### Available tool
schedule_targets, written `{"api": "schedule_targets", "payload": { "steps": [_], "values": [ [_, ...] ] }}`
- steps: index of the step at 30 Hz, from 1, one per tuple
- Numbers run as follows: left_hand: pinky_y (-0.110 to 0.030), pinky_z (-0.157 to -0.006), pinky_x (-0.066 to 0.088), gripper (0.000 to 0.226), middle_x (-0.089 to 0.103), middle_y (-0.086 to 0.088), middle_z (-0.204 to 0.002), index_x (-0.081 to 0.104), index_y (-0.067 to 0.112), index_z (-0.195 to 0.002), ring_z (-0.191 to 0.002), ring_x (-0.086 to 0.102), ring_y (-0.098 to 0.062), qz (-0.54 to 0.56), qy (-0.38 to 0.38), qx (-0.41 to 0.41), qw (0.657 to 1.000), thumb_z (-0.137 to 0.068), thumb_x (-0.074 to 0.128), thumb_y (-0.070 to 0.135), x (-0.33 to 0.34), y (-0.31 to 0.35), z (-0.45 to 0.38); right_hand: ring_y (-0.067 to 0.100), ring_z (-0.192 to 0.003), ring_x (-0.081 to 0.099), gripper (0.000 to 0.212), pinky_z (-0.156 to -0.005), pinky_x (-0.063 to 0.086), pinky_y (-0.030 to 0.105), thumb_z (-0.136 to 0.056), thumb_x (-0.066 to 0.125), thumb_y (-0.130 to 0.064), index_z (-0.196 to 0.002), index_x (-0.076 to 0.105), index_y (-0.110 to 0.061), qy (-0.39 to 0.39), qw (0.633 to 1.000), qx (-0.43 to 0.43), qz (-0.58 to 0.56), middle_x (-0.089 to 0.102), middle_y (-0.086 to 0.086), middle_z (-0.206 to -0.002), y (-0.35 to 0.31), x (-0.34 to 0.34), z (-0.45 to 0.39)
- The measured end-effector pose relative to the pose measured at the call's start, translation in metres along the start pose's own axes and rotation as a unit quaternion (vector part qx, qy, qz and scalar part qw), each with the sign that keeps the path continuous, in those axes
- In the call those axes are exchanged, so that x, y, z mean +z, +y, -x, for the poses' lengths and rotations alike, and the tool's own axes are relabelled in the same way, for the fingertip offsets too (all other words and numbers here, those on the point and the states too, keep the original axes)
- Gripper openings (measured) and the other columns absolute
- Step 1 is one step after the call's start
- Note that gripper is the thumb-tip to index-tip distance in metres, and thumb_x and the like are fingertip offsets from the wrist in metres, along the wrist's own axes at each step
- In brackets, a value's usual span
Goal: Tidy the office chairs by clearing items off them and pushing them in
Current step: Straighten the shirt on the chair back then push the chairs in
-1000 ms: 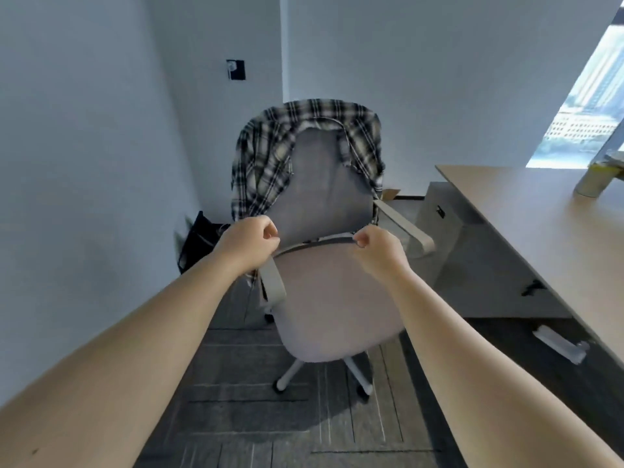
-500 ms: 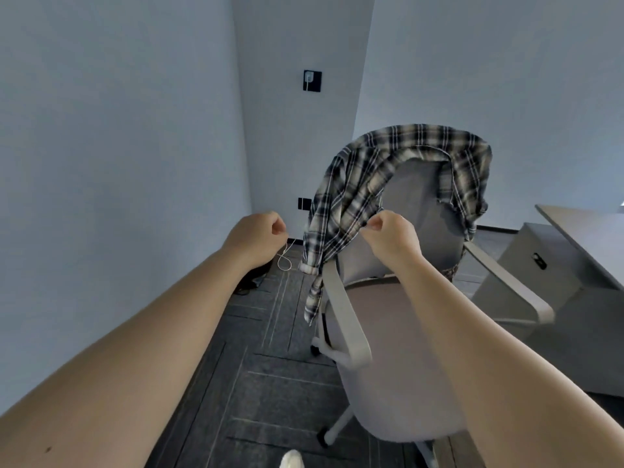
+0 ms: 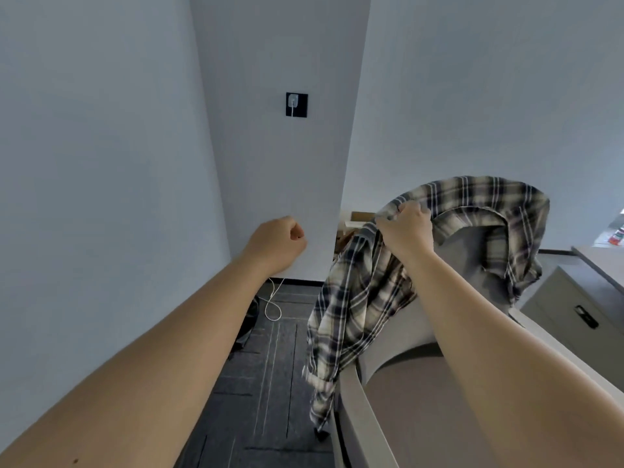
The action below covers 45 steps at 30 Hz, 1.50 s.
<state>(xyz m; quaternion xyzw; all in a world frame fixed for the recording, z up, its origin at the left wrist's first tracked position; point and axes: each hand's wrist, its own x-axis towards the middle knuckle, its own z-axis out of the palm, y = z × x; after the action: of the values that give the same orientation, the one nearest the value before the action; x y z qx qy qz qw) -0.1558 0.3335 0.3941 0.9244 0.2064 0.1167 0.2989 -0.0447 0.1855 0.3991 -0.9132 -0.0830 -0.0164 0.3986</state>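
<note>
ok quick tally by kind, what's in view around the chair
office chair: 1
plaid shirt: 1
hands: 2, left hand, right hand
wall socket: 1
white cable: 1
drawer cabinet: 1
total: 7

The scene is seen from one wide-angle head-worn camera, aimed forward and slightly down toward a white-walled room corner (image 3: 351, 163). A grey upholstered office chair (image 3: 472, 251) is viewed from close above at lower right. No second view is given.
</note>
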Motion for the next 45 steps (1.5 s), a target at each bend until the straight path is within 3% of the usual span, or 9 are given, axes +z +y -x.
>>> {"api": "schedule_targets", "payload": {
  "steps": [9,16,22,26,30,33,37,41,45],
  "values": [
    [-0.026,-0.081,0.039,0.027,0.061,-0.011,-0.119,0.057,0.005,-0.115,-0.096,0.053,-0.019,-0.004,-0.09,0.102,0.991,-0.093,0.047,0.018,0.014,-0.019,-0.139,0.034,-0.135,0.029,0.084,-0.114,0.031,0.043,-0.084,0.061,-0.033,-0.142,0.014,0.004,0.076,0.986,0.148,0.013,0.027,0.021,-0.146,-0.018,0.037,-0.094],
    [-0.028,-0.081,0.04,0.027,0.062,-0.009,-0.117,0.057,0.007,-0.116,-0.091,0.049,-0.016,-0.021,-0.181,0.212,0.96,-0.092,0.048,0.018,0.03,-0.014,-0.223,0.029,-0.105,0.051,0.054,-0.076,0.042,0.034,-0.084,0.051,-0.001,-0.133,0.028,0.002,0.137,0.968,0.209,0.007,0.046,0.014,-0.122,-0.02,0.047,-0.111],
    [-0.035,-0.091,0.045,0.027,0.063,-0.011,-0.118,0.057,0.006,-0.116,-0.103,0.056,-0.023,-0.017,-0.244,0.288,0.926,-0.092,0.05,0.017,0.047,0.01,-0.233,0.018,-0.091,0.04,0.037,-0.071,0.041,0.03,-0.082,0.054,-0.002,-0.107,0.035,-0.021,0.144,0.967,0.208,-0.035,0.036,-0.003,-0.088,-0.021,0.052,-0.089],
    [-0.03,-0.086,0.043,0.03,0.061,-0.013,-0.121,0.054,0.007,-0.121,-0.109,0.056,-0.025,-0.003,-0.249,0.311,0.917,-0.091,0.051,0.014,0.057,0.021,-0.225,0.02,-0.105,0.048,0.069,-0.097,0.047,0.037,-0.076,0.066,-0.005,-0.136,0.033,-0.013,0.114,0.971,0.203,-0.053,0.042,0.0,-0.115,-0.021,0.04,-0.052],
    [-0.032,-0.092,0.041,0.046,0.046,-0.015,-0.138,0.041,0.011,-0.134,-0.121,0.049,-0.028,0.008,-0.262,0.316,0.912,-0.09,0.055,0.014,0.064,0.027,-0.205,0.02,-0.103,0.053,0.068,-0.084,0.045,0.031,-0.076,0.074,-0.022,-0.133,0.039,-0.008,0.133,0.972,0.193,-0.023,0.054,0.006,-0.117,-0.021,0.024,-0.025],
    [-0.039,-0.107,0.035,0.061,0.032,-0.017,-0.147,0.028,0.015,-0.143,-0.131,0.04,-0.032,0.002,-0.264,0.348,0.899,-0.09,0.058,0.014,0.064,0.029,-0.194,0.025,-0.122,0.046,0.081,-0.093,0.044,0.036,-0.079,0.07,-0.035,-0.141,0.028,-0.005,0.098,0.965,0.232,0.075,0.042,0.011,-0.142,-0.029,0.024,-0.015],
    [-0.045,-0.11,0.032,0.079,0.021,-0.017,-0.15,0.009,0.026,-0.148,-0.135,0.032,-0.036,-0.028,-0.265,0.384,0.884,-0.089,0.059,0.014,0.062,0.038,-0.197,0.022,-0.084,0.048,0.019,-0.053,0.035,0.025,-0.083,0.066,-0.017,-0.089,0.048,-0.012,0.023,0.96,0.25,0.127,0.052,0.01,-0.101,-0.033,0.016,-0.002],
    [-0.05,-0.111,0.03,0.092,0.007,-0.015,-0.155,-0.002,0.031,-0.148,-0.137,0.023,-0.038,-0.071,-0.233,0.468,0.85,-0.085,0.064,0.019,0.062,0.059,-0.196,0.025,-0.098,0.051,0.04,-0.078,0.048,0.036,-0.078,0.066,-0.007,-0.114,0.049,-0.01,0.004,0.956,0.28,0.088,0.051,0.008,-0.11,-0.036,-0.001,0.023],
    [-0.053,-0.115,0.019,0.086,0.004,-0.011,-0.157,0.015,0.03,-0.147,-0.142,0.009,-0.037,-0.137,-0.205,0.561,0.79,-0.08,0.068,0.033,0.071,0.071,-0.191,0.018,-0.078,0.047,0.026,-0.063,0.038,0.03,-0.075,0.07,-0.012,-0.091,0.049,-0.012,0.044,0.941,0.325,0.087,0.049,0.0,-0.081,-0.038,-0.005,0.046]
  ]
}}
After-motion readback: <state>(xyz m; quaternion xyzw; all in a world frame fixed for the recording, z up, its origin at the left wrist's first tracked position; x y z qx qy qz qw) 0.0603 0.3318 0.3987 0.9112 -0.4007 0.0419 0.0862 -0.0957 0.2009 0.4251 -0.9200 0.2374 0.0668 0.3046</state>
